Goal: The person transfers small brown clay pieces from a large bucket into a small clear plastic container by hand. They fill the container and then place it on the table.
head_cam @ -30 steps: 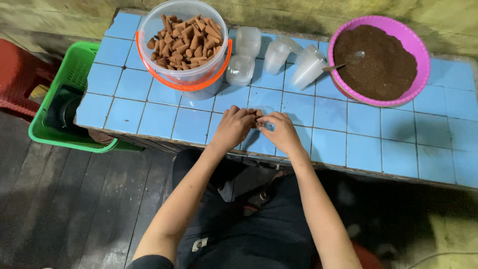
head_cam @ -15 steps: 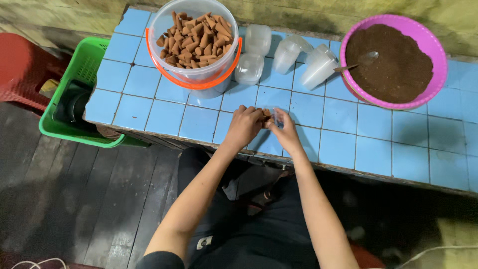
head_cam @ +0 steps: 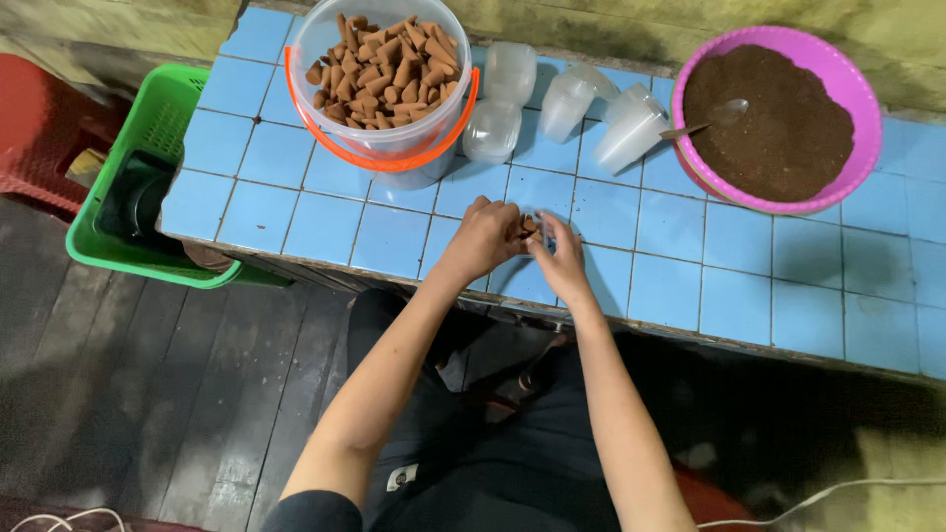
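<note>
The fingers of both hands met just above the middle of the frame, curled closely together over a small brown piece (head_cam: 529, 226), cone-like and the same colour as those in the tub. The left hand (head_cam: 486, 236) was bent inward, its fingertips pinched on the piece; the right hand (head_cam: 561, 258) closed in from the other side, and something small and clear seemed to sit between its fingers, though it was too hidden to make out. Neither hand was spread or released. How much of the brown piece lay inside the grip could not be told, since the knuckles covered most of it.

Both hands rested low over the blue tiled counter (head_cam: 690, 286), near its front edge. Behind them, toward the upper middle, stood a clear plastic tub (head_cam: 379, 84) with an orange rim band, heaped with brown cones. Just right of the tub lay several small clear plastic cups (head_cam: 567, 99), some on their sides. At the upper right sat a pink bowl (head_cam: 862, 94) filled with dark brown powder, a spoon (head_cam: 714, 116) resting in it with its handle over the rim. At the left edge a green basket (head_cam: 108, 212) stood beside the counter, its contents dark and unclear, and a red stool (head_cam: 39, 128) was cut off by the frame. The person's forearms ran down to the bottom edge.
</note>
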